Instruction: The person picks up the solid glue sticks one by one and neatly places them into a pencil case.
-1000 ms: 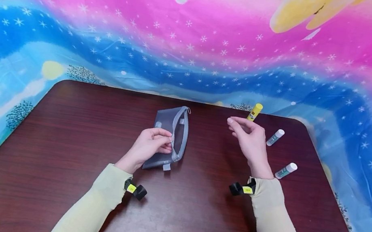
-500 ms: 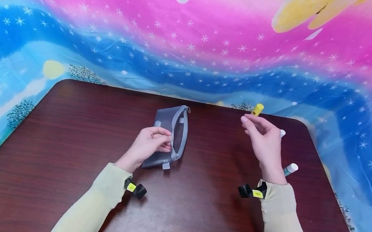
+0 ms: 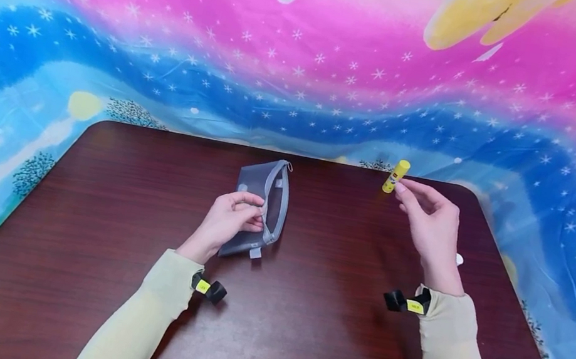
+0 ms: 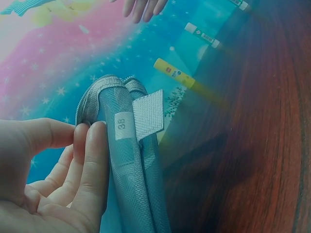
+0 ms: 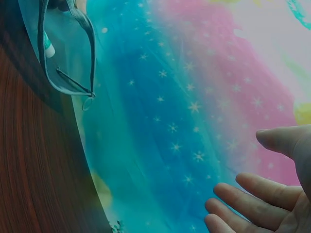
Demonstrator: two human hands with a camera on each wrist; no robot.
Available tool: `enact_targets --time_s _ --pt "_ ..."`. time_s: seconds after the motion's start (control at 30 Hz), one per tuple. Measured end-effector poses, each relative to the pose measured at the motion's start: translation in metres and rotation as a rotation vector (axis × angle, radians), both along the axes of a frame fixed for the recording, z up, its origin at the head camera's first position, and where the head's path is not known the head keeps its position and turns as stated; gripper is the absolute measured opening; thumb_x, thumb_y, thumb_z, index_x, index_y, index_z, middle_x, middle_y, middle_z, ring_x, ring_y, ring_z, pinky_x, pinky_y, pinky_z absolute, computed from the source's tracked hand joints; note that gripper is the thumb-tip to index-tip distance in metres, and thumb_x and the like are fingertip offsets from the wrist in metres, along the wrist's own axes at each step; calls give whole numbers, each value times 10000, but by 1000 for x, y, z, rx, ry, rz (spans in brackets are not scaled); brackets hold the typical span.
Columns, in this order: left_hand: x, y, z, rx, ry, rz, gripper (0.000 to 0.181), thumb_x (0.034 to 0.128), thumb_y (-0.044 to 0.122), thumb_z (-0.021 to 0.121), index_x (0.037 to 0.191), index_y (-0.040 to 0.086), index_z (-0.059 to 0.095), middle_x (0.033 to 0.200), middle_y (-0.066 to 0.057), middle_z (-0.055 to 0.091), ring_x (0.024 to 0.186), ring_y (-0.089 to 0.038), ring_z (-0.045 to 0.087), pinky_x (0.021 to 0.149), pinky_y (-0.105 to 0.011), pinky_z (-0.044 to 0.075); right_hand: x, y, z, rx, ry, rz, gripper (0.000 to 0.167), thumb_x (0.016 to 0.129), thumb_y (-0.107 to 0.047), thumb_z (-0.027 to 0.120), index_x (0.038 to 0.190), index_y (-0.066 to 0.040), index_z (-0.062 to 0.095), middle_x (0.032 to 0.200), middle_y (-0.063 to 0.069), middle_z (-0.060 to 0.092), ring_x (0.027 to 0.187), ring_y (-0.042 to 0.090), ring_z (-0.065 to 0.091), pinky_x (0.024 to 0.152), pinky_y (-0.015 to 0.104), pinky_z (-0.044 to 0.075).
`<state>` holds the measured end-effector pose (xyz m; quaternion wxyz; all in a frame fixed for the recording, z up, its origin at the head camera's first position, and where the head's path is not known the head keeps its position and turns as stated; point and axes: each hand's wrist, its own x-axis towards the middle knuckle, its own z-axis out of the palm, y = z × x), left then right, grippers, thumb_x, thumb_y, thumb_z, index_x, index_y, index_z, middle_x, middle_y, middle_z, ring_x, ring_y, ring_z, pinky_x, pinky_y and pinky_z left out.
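Observation:
A grey mesh pouch (image 3: 254, 181), its zipped mouth gaping to the right, stands left of centre. My left hand (image 3: 217, 225) pinches its near-side rim between thumb and fingers; the left wrist view shows that grip on the pouch (image 4: 124, 160). Through the mouth, in the right wrist view, a white-capped stick (image 5: 48, 46) shows inside. My right hand (image 3: 431, 229) hovers empty with fingers extended, its tips beside a yellow glue stick (image 3: 396, 176). The right wrist view shows the same hand (image 5: 272, 199) with thumb and fingers apart.
Two white-capped glue sticks stand at the right, the middle one (image 4: 203, 35) and a farther one (image 4: 238, 4) in the left wrist view. In the head view my right wrist covers most of one white cap (image 3: 459, 259). A patterned cloth (image 3: 304, 80) hangs behind the dark table (image 3: 88, 210).
My right hand has moved to the right, uncovering the yellow stick and covering the middle white-capped one. My left hand keeps its hold on the pouch.

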<state>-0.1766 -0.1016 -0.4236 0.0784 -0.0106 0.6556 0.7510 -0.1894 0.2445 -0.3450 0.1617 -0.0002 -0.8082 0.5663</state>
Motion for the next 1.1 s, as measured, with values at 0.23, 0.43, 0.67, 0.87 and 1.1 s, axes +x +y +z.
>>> enact_targets --time_s 0.23,0.43,0.67,0.87,1.1 --pt "0 0 0 -9 1 -1 208 962 -1 638 1156 -74 648 854 -150 699 732 -195 682 751 -350 629 6 17 3 56 -44 -89 431 931 -418 743 1251 -130 736 967 -158 736 890 63 683 702 179 538" --pt "-1 -1 1 -21 -5 -1 208 964 16 646 1155 -67 654 872 -154 704 747 -200 683 761 -348 627 10 31 7 67 -59 -150 426 923 -450 741 1252 -179 744 1049 -137 729 1015 67 637 791 220 471" --pt "0 -2 1 -28 -7 -3 217 964 23 652 1158 -73 653 877 -152 709 749 -197 685 764 -341 626 14 46 11 47 -58 -219 421 923 -435 746 1255 -175 746 1189 -91 695 1123 83 584 871 212 441" --pt "1 -3 2 -28 -3 -2 222 961 23 658 1159 -76 653 874 -150 710 747 -194 686 765 -342 626 15 55 12 28 -52 -237 427 917 -419 756 1263 -169 741 1214 -84 688 1130 90 595 866 183 451" --pt "0 -3 2 -34 -2 -3 225 965 31 655 1164 -74 649 874 -146 709 749 -192 686 766 -343 626 17 68 9 26 -91 -279 437 907 -434 763 1279 -207 734 1183 -117 691 1114 70 590 852 164 439"
